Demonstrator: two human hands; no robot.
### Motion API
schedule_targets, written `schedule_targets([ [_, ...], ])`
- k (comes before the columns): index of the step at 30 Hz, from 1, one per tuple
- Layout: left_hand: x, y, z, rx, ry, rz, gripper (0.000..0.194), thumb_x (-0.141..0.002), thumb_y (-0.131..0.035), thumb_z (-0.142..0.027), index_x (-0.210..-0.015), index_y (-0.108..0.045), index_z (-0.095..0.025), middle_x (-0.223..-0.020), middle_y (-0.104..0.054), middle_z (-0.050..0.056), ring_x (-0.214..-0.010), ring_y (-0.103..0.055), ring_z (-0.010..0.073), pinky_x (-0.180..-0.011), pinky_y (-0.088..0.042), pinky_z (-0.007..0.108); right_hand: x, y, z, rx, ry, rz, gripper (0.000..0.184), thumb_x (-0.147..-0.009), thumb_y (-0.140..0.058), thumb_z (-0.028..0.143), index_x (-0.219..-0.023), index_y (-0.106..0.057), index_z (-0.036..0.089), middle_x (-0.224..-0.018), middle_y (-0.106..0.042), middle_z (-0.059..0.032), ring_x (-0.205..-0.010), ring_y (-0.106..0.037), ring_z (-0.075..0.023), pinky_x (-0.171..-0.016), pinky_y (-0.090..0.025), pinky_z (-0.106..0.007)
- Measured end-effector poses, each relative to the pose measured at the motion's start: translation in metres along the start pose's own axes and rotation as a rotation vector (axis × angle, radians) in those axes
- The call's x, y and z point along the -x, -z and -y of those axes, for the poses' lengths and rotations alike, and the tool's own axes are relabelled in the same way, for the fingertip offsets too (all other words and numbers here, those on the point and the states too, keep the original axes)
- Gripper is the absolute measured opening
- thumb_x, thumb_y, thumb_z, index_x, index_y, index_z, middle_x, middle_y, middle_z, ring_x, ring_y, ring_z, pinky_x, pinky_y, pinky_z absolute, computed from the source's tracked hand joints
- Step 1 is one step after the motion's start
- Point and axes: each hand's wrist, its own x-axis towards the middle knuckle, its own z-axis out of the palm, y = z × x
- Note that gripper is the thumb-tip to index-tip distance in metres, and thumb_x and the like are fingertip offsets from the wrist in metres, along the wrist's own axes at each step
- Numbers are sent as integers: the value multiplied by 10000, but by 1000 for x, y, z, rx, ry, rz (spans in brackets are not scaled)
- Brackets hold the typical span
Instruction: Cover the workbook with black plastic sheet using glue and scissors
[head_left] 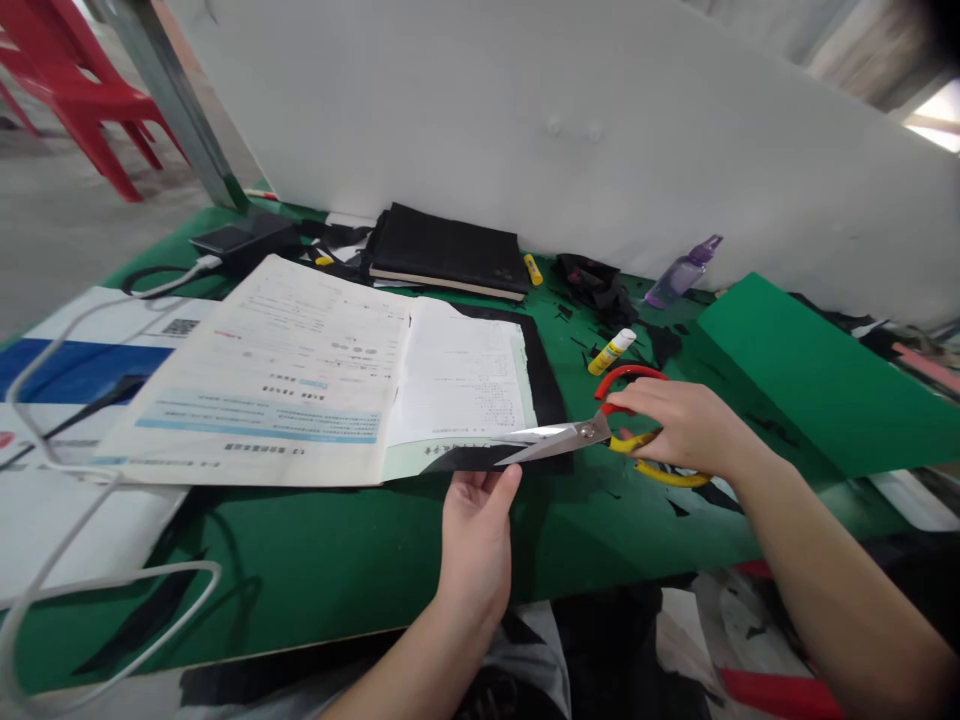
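An open book point(322, 370) with printed pages lies on the green table, its right side backed by a sheet of black paper point(551, 385) that sticks out past the page edges. My left hand point(480, 515) pinches the black paper's near edge, thumb on top and fingers hidden below. In my right hand point(679, 420) is a pair of scissors point(589, 432) with red and yellow handles. The parted blades point left over the near edge of the black paper, just above my left thumb.
Behind the book lie a black-covered book point(450, 250), a glue stick point(611, 352), crumpled black scraps point(596, 285) and a purple spray bottle point(684, 272). Green card point(817, 380) rests at the right. A white cable point(112, 475) loops across the left side. A white panel point(525, 130) rises behind.
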Motion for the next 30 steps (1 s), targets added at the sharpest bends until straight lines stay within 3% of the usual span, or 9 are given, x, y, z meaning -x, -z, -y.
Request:
schedule_targets([
  [9,-3,1,0,2,-2,7,449,-730,-761,-169,-1150,-617,-232,-1163,-666,45,-1232,-532,205,-1079,-391,351,7,-10,5,11,4,-95,278,-763,-585,251,-1036,-596,197,-937,-685,-51,-815,-642,-197,-609,-453,-286],
  [16,-3,4,2,-4,30,-9,418,-751,-744,-158,-1136,-600,-234,-1166,-644,46,-1238,-520,200,-1087,-393,358,12,-14,5,-13,-14,-59,255,-775,-574,270,-1020,-598,203,-923,-686,-43,-775,-634,-187,-584,-421,-277],
  [23,-2,6,2,82,90,-61,149,-770,-722,-223,-868,-639,-147,-889,-676,49,-995,-644,198,-1030,-470,404,17,-3,1,-9,-58,-71,287,-763,-585,260,-1043,-615,198,-948,-690,-40,-802,-644,-187,-612,-442,-280],
  [30,0,1,5,46,15,-81,174,-800,-709,-237,-941,-632,-169,-1094,-653,50,-1139,-580,195,-1043,-466,361,16,12,-10,33,-86,4,326,-724,-591,231,-1049,-618,228,-1017,-689,-35,-839,-652,-207,-607,-455,-288],
])
